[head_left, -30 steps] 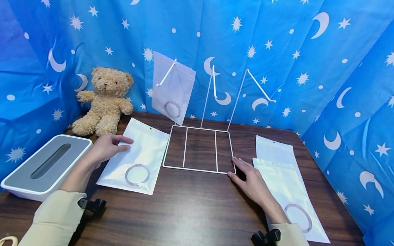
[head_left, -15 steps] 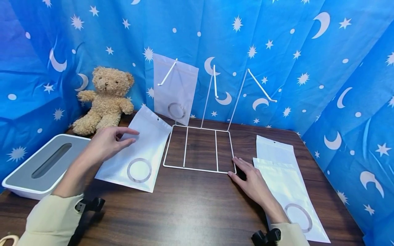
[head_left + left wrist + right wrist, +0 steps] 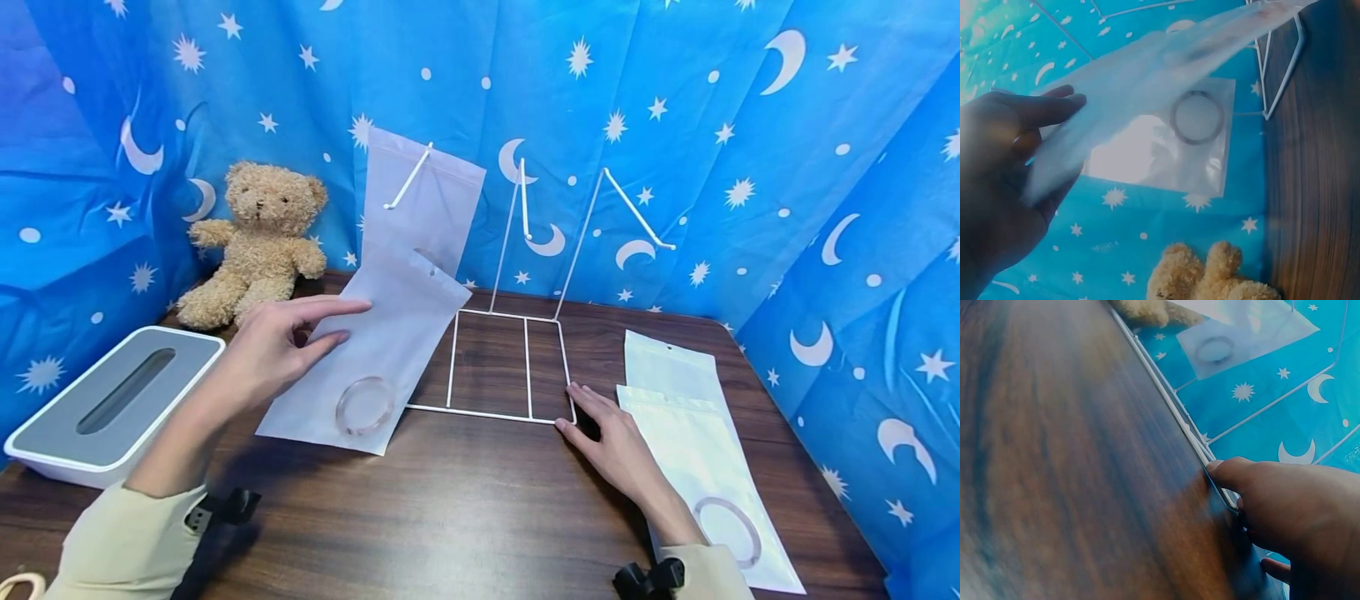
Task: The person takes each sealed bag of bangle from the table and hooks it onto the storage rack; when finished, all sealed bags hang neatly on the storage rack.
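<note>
My left hand [image 3: 273, 346] pinches the left edge of a white zip bag [image 3: 375, 333] between thumb and fingers, holding it tilted above the table. A small hang hole sits near its top, and a ring shape shows low down. In the left wrist view this bag [image 3: 1141, 81] overlaps another behind it. That second zip bag [image 3: 427, 187] hangs from the left hook of a white wire display rack [image 3: 527, 367]. My right hand [image 3: 618, 446] rests at the rack's front right corner, fingertips touching the base wire; in the right wrist view its thumb lies on the wire [image 3: 1194, 440].
More zip bags [image 3: 678, 450] lie overlapping on the table's right side. A grey-and-white tissue box [image 3: 116, 392] stands at left, a teddy bear [image 3: 262, 242] behind it. The rack's middle hook [image 3: 524, 200] and right hook [image 3: 637, 208] carry nothing. A blue curtain [image 3: 675, 108] backs the table.
My left hand has lifted the zip bag off the table and carried it right, so it now overlaps the rack's left side and the hanging bag. The right hand has stayed put.
</note>
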`<state>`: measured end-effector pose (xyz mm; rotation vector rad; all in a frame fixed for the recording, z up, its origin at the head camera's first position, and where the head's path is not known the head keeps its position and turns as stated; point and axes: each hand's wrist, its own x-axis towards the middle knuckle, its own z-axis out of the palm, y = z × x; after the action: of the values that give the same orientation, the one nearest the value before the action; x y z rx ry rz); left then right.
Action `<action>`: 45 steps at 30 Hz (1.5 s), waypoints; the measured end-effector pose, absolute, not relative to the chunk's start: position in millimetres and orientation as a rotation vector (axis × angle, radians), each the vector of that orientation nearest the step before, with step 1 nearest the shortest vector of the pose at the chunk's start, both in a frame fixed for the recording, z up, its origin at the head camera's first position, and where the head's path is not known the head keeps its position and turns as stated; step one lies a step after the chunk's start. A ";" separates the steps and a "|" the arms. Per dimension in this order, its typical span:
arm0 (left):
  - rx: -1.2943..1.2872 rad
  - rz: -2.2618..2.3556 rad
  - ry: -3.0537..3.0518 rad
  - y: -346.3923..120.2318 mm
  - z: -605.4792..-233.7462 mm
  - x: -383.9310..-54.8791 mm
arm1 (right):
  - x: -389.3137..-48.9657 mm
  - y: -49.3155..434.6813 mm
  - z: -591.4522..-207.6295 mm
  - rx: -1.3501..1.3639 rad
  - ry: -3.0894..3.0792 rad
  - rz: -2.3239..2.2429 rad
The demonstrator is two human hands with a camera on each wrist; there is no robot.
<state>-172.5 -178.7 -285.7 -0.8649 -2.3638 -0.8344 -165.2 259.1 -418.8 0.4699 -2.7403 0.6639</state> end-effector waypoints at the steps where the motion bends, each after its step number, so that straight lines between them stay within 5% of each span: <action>1: -0.877 -0.846 -2.351 -177.0 -285.5 -172.6 | -165.0 259.4 -418.8 0.467 -2.742 0.664; 29: -0.921 -1.645 -2.011 -109.2 -264.1 -144.6 | -164.9 254.8 -420.8 0.463 -2.755 0.646; 45: -0.752 -2.115 -1.856 -82.9 -273.3 -165.4 | -162.3 260.9 -417.9 0.448 -2.747 0.672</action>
<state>-165.4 -82.9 -273.3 -0.7518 -1.8559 -2.1149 -162.3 260.9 -417.9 0.4477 -2.7470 0.6720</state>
